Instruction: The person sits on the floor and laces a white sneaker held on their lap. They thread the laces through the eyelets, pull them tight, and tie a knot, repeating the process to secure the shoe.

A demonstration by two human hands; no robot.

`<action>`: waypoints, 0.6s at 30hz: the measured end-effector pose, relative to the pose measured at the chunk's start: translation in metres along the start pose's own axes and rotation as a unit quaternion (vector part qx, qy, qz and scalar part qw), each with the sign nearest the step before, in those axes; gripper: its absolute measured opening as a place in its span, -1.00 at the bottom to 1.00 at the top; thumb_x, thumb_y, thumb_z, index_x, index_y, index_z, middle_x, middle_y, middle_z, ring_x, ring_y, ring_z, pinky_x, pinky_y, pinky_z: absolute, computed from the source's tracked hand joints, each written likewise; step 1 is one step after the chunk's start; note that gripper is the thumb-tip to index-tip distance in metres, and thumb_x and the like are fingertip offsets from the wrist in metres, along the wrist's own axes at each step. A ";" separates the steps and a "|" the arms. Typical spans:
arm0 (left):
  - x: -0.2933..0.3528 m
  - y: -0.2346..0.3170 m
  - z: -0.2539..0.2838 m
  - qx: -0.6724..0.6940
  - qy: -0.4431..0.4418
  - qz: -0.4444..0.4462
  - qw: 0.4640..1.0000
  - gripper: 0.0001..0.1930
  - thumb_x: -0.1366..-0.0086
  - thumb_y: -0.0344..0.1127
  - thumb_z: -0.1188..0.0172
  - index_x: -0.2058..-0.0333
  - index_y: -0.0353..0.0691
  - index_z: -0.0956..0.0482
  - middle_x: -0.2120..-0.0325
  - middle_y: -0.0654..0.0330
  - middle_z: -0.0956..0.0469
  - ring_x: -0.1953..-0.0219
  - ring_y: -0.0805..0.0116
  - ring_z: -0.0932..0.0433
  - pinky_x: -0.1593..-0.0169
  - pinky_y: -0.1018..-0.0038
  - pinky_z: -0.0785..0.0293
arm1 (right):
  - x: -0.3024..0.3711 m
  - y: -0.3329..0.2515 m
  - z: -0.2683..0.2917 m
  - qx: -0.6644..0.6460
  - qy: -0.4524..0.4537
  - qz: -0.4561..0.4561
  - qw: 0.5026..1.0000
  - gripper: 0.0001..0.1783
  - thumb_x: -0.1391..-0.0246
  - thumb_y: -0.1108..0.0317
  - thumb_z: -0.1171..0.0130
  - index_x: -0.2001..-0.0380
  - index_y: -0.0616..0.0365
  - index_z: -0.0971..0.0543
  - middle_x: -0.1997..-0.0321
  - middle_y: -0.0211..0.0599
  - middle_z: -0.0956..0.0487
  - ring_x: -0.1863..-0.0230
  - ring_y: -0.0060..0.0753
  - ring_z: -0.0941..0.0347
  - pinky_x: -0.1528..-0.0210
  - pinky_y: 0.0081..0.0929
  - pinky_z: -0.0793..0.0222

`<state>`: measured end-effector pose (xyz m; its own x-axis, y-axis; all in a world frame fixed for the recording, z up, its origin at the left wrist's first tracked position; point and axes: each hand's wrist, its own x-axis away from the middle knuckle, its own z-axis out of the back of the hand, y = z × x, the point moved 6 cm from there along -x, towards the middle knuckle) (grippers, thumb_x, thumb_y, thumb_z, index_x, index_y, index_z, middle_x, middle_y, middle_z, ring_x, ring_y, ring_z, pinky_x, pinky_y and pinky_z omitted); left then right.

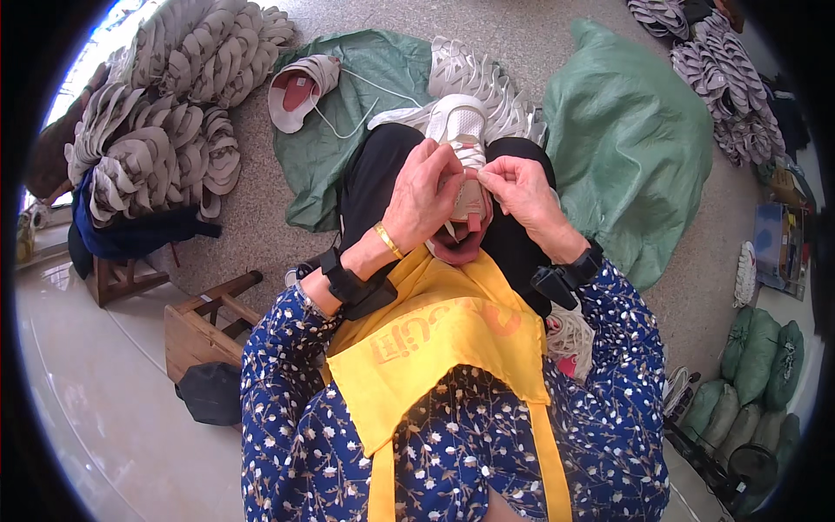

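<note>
A white and pink sneaker (459,119) rests between my knees, its toe pointing away from me and its pink-lined opening toward my yellow apron. White lace crosses its front. My left hand (424,193) is closed in a pinch at the left side of the lacing. On the other side, my right hand (526,202) pinches with thumb and forefinger. Both seem to grip the shoelace (470,157) over the tongue, though the fingertips cover most of what they hold.
Another sneaker (302,91) with loose laces lies on a green sheet (317,165) ahead left. A row of white shoes (487,83) stands beyond my knees. A green sack (631,148) lies at right. Shoe uppers (165,143) are heaped left, near a wooden stool (209,317).
</note>
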<state>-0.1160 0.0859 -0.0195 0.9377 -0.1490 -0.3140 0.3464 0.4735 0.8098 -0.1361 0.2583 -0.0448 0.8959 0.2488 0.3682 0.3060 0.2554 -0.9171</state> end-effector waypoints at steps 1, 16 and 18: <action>-0.001 -0.002 -0.001 0.012 0.005 0.014 1.000 -0.88 -0.16 -0.50 -0.31 0.36 -0.30 -0.54 0.43 0.16 -0.40 0.49 0.31 -0.49 0.36 0.44 -0.45 | 0.000 -0.001 0.000 -0.002 0.002 0.002 1.000 -0.81 -0.22 0.33 -0.32 0.37 0.26 -0.66 0.51 -0.49 -0.60 0.58 -0.77 -0.39 0.59 -0.69 -0.24; -0.005 -0.013 -0.011 -0.003 -0.001 0.043 0.999 -0.91 -0.13 -0.50 -0.29 0.40 -0.28 -0.54 0.48 0.17 -0.43 0.51 0.31 -0.48 0.38 0.40 -0.43 | 0.002 0.002 -0.002 -0.059 0.002 -0.003 0.998 -0.83 -0.22 0.36 -0.32 0.36 0.27 -0.66 0.46 -0.47 -0.61 0.53 -0.76 -0.41 0.54 -0.68 -0.30; -0.004 -0.016 -0.012 0.016 -0.007 0.049 0.999 -0.91 -0.13 -0.50 -0.29 0.40 -0.28 -0.55 0.47 0.16 -0.44 0.50 0.29 -0.50 0.37 0.38 -0.44 | 0.002 0.002 -0.002 -0.049 -0.003 -0.001 0.999 -0.84 -0.23 0.38 -0.31 0.36 0.27 -0.66 0.46 -0.47 -0.62 0.54 -0.74 -0.44 0.54 -0.69 -0.35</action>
<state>-0.1254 0.0889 -0.0369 0.9672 -0.1150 -0.2263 0.2538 0.4590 0.8514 -0.1333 0.2577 -0.0466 0.8932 0.2532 0.3715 0.3389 0.1637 -0.9265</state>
